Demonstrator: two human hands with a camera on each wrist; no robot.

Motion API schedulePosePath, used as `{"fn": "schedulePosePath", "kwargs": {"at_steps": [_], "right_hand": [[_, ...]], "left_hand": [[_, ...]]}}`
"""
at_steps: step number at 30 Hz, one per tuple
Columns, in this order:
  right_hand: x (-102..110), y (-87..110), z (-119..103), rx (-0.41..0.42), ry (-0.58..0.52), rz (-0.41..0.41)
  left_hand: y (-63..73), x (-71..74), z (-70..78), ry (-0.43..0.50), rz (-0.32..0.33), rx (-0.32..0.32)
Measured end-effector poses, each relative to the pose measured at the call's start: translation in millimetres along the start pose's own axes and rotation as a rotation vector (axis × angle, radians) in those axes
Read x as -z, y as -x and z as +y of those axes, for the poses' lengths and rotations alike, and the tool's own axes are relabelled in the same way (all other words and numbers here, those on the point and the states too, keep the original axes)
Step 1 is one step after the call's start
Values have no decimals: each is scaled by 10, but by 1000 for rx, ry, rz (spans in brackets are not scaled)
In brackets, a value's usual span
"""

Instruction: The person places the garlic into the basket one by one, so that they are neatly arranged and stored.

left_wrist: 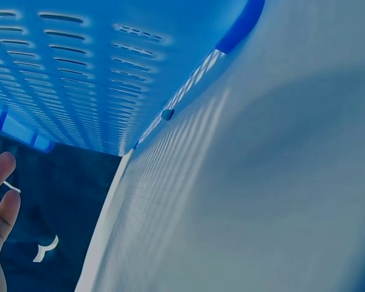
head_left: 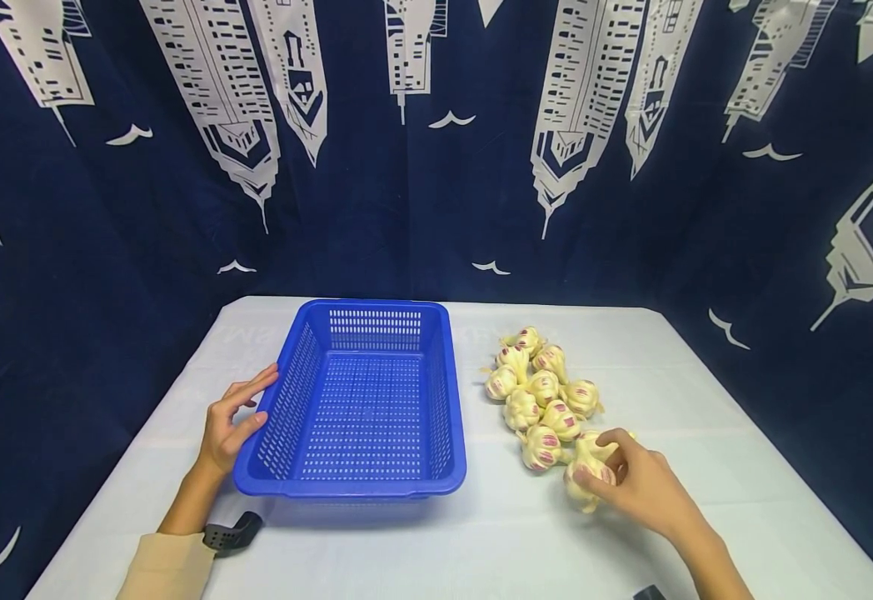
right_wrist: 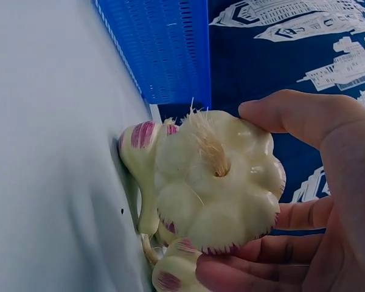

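My left hand [head_left: 226,425] rests its fairly straight fingers against the left rim of a blue plastic basket [head_left: 350,487] with slotted walls. In the left wrist view, its fingertips [left_wrist: 5,210] show at the left edge, near the basket wall [left_wrist: 79,67]. My right hand [head_left: 650,487] grips a garlic bulb [head_left: 585,485], cream with purple streaks, at the near end of a group of garlic bulbs [head_left: 541,387]. Up close in the right wrist view, thumb and fingers hold the garlic bulb [right_wrist: 219,188] from opposite sides, its dry root tuft facing the camera.
A white-covered table [head_left: 526,550] carries the basket on the left and several garlic bulbs to its right. Dark blue cloth [head_left: 406,208] with white building prints hangs behind and beside it. A black band [head_left: 232,533] sits at the left wrist.
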State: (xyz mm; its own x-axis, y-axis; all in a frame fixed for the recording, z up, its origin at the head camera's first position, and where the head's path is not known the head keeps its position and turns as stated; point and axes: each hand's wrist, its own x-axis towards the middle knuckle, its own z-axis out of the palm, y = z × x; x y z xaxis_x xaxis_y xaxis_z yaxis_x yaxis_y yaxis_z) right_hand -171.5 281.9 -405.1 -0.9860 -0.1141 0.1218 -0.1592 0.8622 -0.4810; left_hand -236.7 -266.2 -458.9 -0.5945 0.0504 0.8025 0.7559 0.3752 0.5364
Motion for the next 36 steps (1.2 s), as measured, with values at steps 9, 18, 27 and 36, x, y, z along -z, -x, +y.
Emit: {"fn": "schedulePosePath", "kwargs": {"at_steps": [9, 18, 27, 36], "right_hand": [[65, -14, -109, 8, -50, 46], [55, -109, -160, 132, -108, 152], [12, -227, -217, 200, -144, 180], [12, -347, -317, 241, -164, 199]], "left_hand": [[-2, 15, 5, -3, -17, -4], [-4, 10, 14, -3, -14, -20], [-13, 21, -1, -15, -26, -35], [-12, 33, 21, -11, -37, 3]]}}
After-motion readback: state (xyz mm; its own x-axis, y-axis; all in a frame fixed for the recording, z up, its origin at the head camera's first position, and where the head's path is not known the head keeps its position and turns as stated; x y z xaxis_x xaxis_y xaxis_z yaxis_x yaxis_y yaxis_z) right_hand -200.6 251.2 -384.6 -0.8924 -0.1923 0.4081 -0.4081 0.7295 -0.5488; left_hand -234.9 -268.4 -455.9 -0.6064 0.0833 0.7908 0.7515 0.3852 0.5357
